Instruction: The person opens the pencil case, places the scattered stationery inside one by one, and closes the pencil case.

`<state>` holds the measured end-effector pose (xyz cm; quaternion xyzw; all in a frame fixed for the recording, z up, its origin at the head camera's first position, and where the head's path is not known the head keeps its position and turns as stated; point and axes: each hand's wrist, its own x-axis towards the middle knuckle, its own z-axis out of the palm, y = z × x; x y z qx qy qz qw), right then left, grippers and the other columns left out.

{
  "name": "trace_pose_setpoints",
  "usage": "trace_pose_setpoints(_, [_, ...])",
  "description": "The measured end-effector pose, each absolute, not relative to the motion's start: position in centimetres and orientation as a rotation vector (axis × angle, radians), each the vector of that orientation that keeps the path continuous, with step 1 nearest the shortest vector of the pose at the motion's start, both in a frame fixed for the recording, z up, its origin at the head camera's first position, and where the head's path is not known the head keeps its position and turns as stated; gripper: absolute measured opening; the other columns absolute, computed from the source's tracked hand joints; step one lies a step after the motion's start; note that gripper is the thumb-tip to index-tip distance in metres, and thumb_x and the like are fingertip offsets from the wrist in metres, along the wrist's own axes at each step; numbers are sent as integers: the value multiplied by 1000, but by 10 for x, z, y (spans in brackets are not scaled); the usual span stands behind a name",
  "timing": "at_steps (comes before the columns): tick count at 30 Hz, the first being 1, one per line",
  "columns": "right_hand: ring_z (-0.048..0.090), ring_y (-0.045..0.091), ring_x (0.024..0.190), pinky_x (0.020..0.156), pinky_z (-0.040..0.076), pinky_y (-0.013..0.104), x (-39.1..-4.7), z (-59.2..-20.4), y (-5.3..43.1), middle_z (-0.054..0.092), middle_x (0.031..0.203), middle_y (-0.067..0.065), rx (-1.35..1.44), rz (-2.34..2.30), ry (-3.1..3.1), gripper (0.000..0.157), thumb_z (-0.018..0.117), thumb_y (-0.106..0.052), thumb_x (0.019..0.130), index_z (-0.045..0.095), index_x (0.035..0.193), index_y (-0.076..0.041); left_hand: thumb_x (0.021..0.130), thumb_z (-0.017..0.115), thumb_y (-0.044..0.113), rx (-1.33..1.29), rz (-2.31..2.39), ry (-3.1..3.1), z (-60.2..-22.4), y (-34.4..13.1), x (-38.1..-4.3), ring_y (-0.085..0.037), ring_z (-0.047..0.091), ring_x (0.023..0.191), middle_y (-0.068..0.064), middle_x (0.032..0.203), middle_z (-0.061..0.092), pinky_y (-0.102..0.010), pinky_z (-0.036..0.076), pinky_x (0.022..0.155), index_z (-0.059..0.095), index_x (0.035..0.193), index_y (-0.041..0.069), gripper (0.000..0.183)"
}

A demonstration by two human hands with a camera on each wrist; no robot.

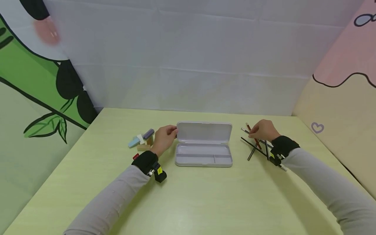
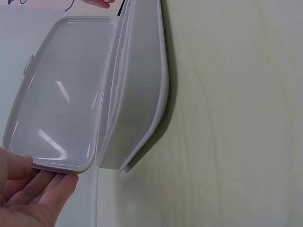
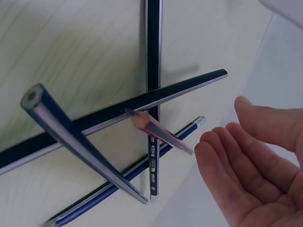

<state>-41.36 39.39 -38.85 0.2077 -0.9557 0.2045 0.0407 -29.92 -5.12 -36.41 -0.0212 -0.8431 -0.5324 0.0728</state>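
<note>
A white pencil case lies with its lid raised and compartments facing me. My left hand pinches the lid's left end, the thumb on the inner face and the fingers behind, as the left wrist view shows. On the right, my right hand hovers over a loose pile of pencils, thumb and fingertips parted with nothing between them in the right wrist view. Closest to those fingertips is a red pencil with a sharpened tip. Several dark pencils cross one another around it; one is blue.
Left of the case, near my left wrist, sits a cluster of small blocks: a light blue block, a purple block, a yellowish block and a red one. A white cloth hangs behind the table.
</note>
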Motion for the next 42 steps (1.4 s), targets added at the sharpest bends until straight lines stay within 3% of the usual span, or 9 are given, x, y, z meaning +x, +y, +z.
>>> trace_pose_setpoints(2, [60, 20, 72, 66, 49, 32, -404, -384, 387, 72, 75, -1, 635, 638, -2893, 28, 78, -45, 75, 79, 83, -18, 98, 55, 14, -67, -1597, -2532, -365, -52, -298, -32, 70, 101, -22, 115, 69, -37, 58, 89, 64, 119, -1, 28])
trace_pose_setpoints(8, [61, 41, 89, 80, 52, 51, -349, -338, 340, 73, 81, 16, 364, 505, -3014, 20, 78, -22, 78, 78, 82, -2, 97, 55, 13, -75, -1600, -2530, -366, -54, -295, -32, 70, 101, -23, 114, 69, -37, 58, 89, 64, 118, -2, 27])
trace_pose_setpoints(12, [61, 44, 92, 87, 50, 53, -334, -329, 326, 73, 79, 19, 268, 447, -3038, 19, 76, -16, 78, 76, 80, 3, 97, 55, 13, -90, -1598, -2528, -367, -55, -294, -32, 70, 100, -23, 113, 69, -36, 58, 88, 64, 117, -2, 27])
trace_pose_setpoints(18, [63, 35, 72, 78, 53, 49, -329, -333, 323, 72, 70, 18, 166, 478, -3027, 18, 75, -10, 77, 75, 77, 8, 97, 56, 14, -109, -1598, -2544, -370, -56, -291, -31, 70, 100, -22, 113, 69, -35, 58, 88, 64, 118, -1, 27])
trace_pose_setpoints(23, [64, 35, 71, 68, 55, 42, -327, -336, 323, 72, 74, 20, 131, 498, -3008, 17, 76, -8, 75, 74, 79, 9, 97, 56, 14, -110, -1592, -2545, -370, -58, -289, -31, 70, 101, -22, 114, 69, -35, 58, 88, 65, 118, -1, 27])
trace_pose_setpoints(28, [64, 35, 69, 54, 49, 30, -327, -340, 323, 72, 72, 20, 104, 445, -2990, 17, 76, -8, 74, 74, 74, 8, 97, 56, 14, -116, -1589, -2547, -369, -60, -288, -31, 70, 102, -22, 115, 69, -36, 58, 89, 64, 118, -1, 27])
trace_pose_setpoints(34, [63, 34, 63, 51, 50, 31, -324, -345, 320, 71, 68, 21, 62, 443, -2961, 15, 74, -5, 73, 73, 69, 9, 97, 56, 15, -119, -1588, -2557, -370, -63, -286, -31, 70, 101, -21, 114, 69, -36, 58, 89, 65, 118, -1, 27])
trace_pose_setpoints(39, [45, 16, 45, 43, 37, 23, -321, -347, 318, 52, 45, 7, 32, 430, -2961, 26, 64, -2, 73, 60, 47, -1, 97, 56, 14, -128, -1583, -2555, -372, -65, -286, -31, 70, 101, -21, 114, 69, -36, 58, 88, 65, 117, -1, 27])
trace_pose_setpoints(42, [41, 13, 45, 42, 33, 22, -323, -347, 319, 50, 45, 5, 29, 448, -2956, 25, 59, -1, 72, 60, 47, -2, 97, 56, 15, -125, -1584, -2553, -372, -66, -286, -31, 70, 100, -21, 113, 69, -36, 58, 88, 65, 117, -1, 27])
